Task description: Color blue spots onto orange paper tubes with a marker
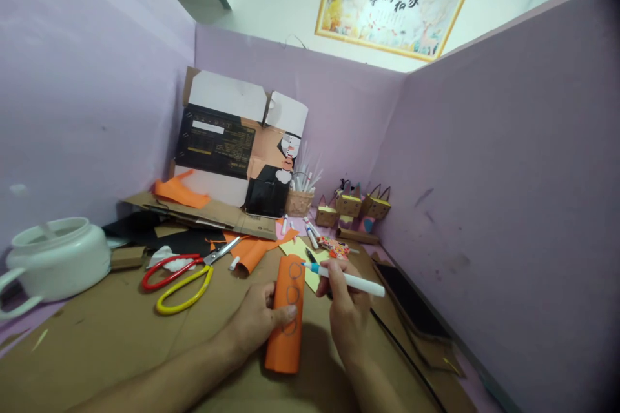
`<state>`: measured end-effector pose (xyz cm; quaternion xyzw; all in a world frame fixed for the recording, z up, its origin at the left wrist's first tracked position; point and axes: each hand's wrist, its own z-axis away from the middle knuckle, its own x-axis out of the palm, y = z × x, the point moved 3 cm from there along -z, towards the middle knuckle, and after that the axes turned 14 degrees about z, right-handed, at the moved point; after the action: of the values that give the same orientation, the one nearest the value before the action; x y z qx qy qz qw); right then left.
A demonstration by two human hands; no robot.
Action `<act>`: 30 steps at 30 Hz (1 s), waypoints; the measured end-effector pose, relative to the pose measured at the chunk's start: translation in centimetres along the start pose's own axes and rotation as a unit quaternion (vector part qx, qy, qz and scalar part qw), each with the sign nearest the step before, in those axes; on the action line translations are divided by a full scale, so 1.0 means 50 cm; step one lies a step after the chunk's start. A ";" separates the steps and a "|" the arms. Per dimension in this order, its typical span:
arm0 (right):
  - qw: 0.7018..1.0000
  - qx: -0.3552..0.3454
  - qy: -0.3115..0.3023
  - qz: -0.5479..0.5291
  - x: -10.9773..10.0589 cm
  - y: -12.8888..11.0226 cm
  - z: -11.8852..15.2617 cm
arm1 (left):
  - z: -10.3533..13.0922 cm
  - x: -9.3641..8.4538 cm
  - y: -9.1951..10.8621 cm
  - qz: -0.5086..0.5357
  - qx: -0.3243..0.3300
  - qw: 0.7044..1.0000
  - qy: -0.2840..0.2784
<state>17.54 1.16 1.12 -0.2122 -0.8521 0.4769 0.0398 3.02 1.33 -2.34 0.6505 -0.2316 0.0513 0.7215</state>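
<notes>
My left hand (pixel 259 319) is closed around an orange paper tube (pixel 284 355), its thumb lying across the front. Dark outlined circles run in a column along the orange surface. Between the thumb and fingers of my right hand (pixel 346 306) is a white marker (pixel 361 282) with a blue tip end, which points left at the tube's upper right edge, by the top circle. Whether the tip touches the paper I cannot tell. Behind the tube lies a yellow paper sheet (pixel 290 248) with a dark pen on it.
Scissors (pixel 194 269) with red and yellow handles lie left, near a white mug (pixel 61 258). Orange scraps (pixel 254 251), loose markers (pixel 310 232) and a pen basket (pixel 300 201) sit further back. A phone-like black slab (pixel 411 303) lies along the right wall.
</notes>
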 end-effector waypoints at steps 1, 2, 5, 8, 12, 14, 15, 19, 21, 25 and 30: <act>1.000 0.001 0.000 0.002 0.000 0.000 0.000 | 0.001 0.001 0.001 -0.004 0.004 1.000 0.004; 1.000 0.002 -0.001 0.003 0.000 0.000 0.000 | 0.002 0.001 0.003 -0.010 0.008 1.000 0.007; 1.000 0.007 -0.002 0.002 0.001 0.001 -0.002 | 0.004 0.002 0.004 -0.020 0.007 1.000 0.010; 1.000 0.008 -0.002 0.000 0.001 0.003 -0.003 | 0.004 0.000 0.002 -0.016 -0.003 1.000 0.006; 1.000 -0.006 -0.008 0.005 0.002 0.001 -0.002 | 0.001 -0.001 0.001 -0.014 0.003 1.000 -0.001; 1.000 -0.008 -0.009 0.001 0.001 -0.002 -0.001 | 0.001 -0.002 0.001 -0.014 0.007 1.000 0.001; 1.000 -0.007 -0.010 -0.002 0.001 -0.004 -0.001 | 0.001 -0.002 0.001 -0.015 0.007 1.000 0.002; 1.000 -0.005 -0.014 -0.004 0.001 -0.006 -0.002 | 0.003 0.000 0.004 -0.021 0.004 1.000 0.001; 1.000 -0.008 -0.009 0.002 0.001 -0.004 -0.004 | 0.005 0.002 0.008 -0.025 0.005 1.000 0.002; 1.000 -0.006 0.010 0.022 -0.002 0.005 -0.009 | 0.011 0.006 0.016 -0.028 0.000 1.000 0.012; 1.000 -0.013 0.019 0.015 -0.003 0.009 -0.010 | 0.009 0.004 0.013 -0.030 -0.006 0.999 0.011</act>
<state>17.97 1.70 1.05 -0.2343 -0.8541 0.4621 0.0465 2.85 0.95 -1.61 0.6520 -0.2041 0.0357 0.7293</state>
